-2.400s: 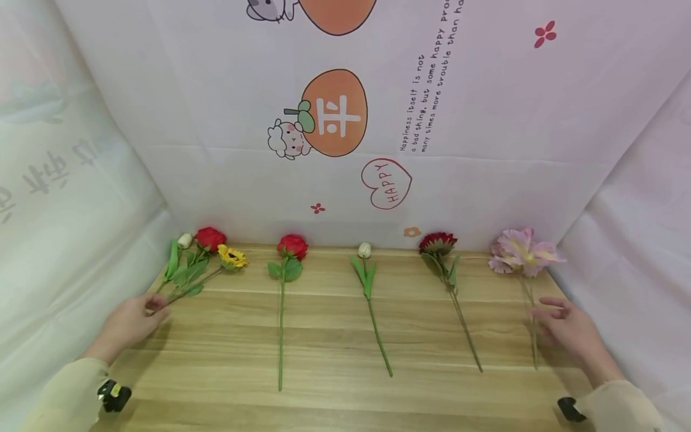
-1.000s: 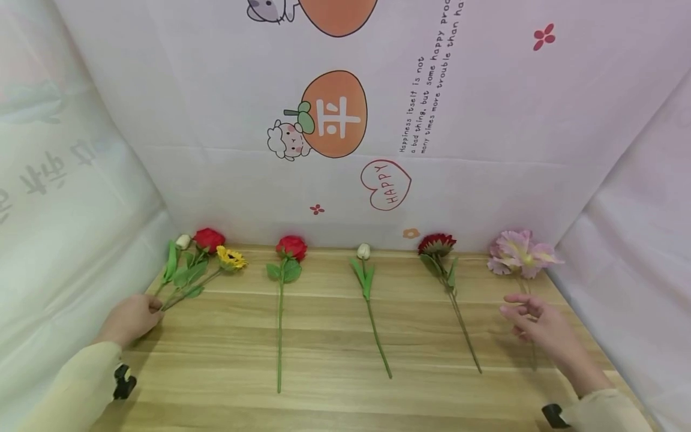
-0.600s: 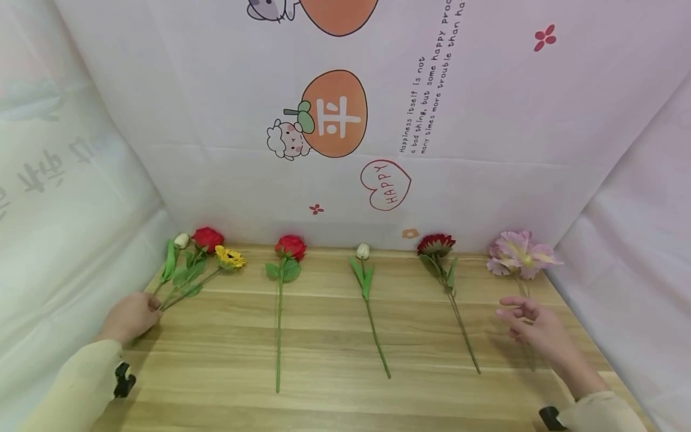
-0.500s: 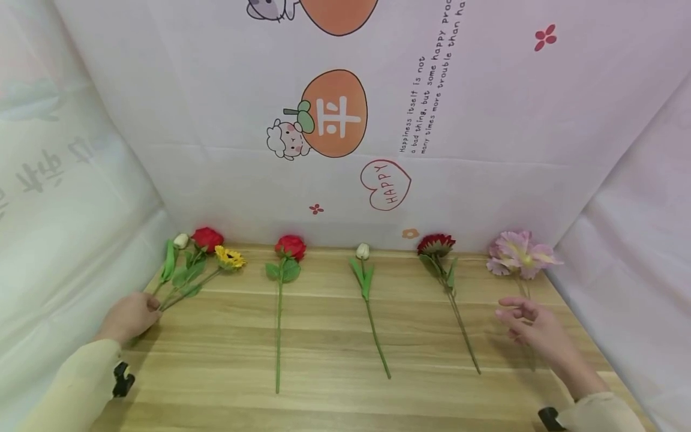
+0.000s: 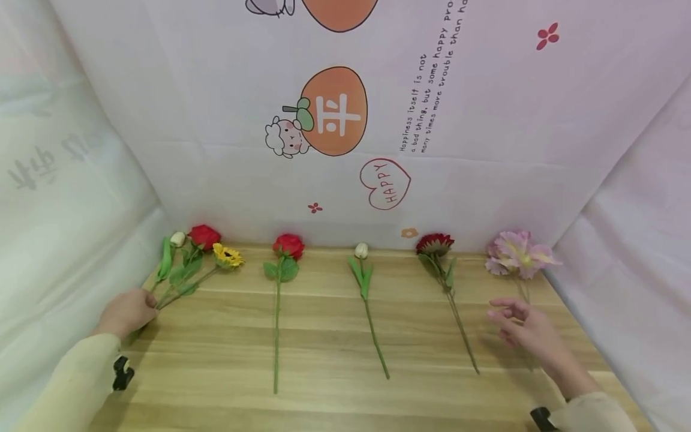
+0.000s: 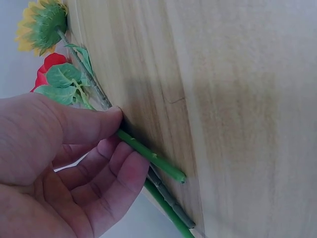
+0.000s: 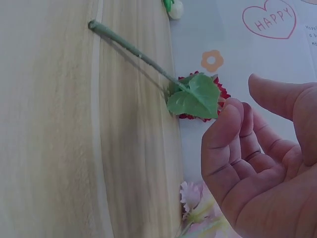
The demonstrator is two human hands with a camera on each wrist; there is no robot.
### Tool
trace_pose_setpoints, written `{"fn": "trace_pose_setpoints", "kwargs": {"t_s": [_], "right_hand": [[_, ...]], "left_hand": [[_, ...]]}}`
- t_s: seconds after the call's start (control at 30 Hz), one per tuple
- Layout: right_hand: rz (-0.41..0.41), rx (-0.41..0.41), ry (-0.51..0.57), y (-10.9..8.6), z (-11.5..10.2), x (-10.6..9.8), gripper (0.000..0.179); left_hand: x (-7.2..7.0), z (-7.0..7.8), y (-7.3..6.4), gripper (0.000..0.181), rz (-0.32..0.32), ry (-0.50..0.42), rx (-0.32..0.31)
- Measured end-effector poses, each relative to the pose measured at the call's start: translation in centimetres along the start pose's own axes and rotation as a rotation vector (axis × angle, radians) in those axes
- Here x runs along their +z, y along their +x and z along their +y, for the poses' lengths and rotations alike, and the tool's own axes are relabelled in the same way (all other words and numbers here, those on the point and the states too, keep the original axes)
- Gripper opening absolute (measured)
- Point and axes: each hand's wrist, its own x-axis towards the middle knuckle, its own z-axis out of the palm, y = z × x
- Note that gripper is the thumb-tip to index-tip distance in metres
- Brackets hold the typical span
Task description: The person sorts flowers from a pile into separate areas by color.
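Note:
My left hand [image 5: 128,312] pinches a bunch of stems at the table's left side. In the bunch are a white tulip [image 5: 177,239], a red rose [image 5: 204,237] and a yellow sunflower [image 5: 228,256]. The left wrist view shows green and brown stem ends [image 6: 153,157] coming out below the thumb and fingers. My right hand [image 5: 531,336] hovers with loosely bent fingers, nothing between them, over the stem of a pink flower [image 5: 520,255]. To its left lies a dark red flower [image 5: 435,245], its leaf [image 7: 198,96] behind the fingertips in the right wrist view.
Another red rose [image 5: 288,246] and a single white tulip [image 5: 361,251] lie apart in the middle of the wooden table [image 5: 324,336], heads toward the back. A printed white cloth [image 5: 216,120] rises behind, with cloth sides left and right.
My right hand has moved left, away from the pink flower's stem toward the dark red flower. The left hand has stayed on its bunch, shifting slightly left.

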Motion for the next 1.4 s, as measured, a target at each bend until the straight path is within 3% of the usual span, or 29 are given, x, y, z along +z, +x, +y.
{"fn": "trace_pose_setpoints", "kwargs": {"t_s": [0.23,0.53,0.7,0.83,0.93,1.07,1.23,1.4], "right_hand": [[-0.008,-0.009,0.035,0.4,-0.6,0.7,0.054],[-0.019,-0.042,0.023,0.7,-1.0,0.6,0.053],[-0.035,-0.050,0.061,0.9,-1.3,1.0,0.050],[-0.041,-0.044,0.069,0.8,-1.4,1.2,0.050],[-0.045,-0.037,0.061,0.6,-1.4,1.4,0.052],[-0.048,-0.037,0.061,0.4,-1.4,1.5,0.053],[-0.055,-0.053,0.076,0.4,-1.5,1.6,0.050],[-0.061,-0.042,0.090,0.6,-1.6,1.9,0.050]], "left_hand": [[-0.7,-0.1,0.1,0.030,0.004,0.004,-0.011],[0.7,0.7,1.2,0.027,0.023,0.018,-0.014],[0.4,1.1,1.1,0.026,0.019,0.030,-0.037],[0.4,1.4,0.9,0.006,0.016,0.009,-0.038],[0.5,1.5,0.8,0.021,0.010,-0.005,-0.034],[0.3,1.3,0.8,0.005,0.005,0.002,-0.038],[0.4,0.6,0.7,0.026,0.035,0.009,-0.022],[0.0,0.5,0.0,0.017,0.059,-0.012,-0.024]]}}
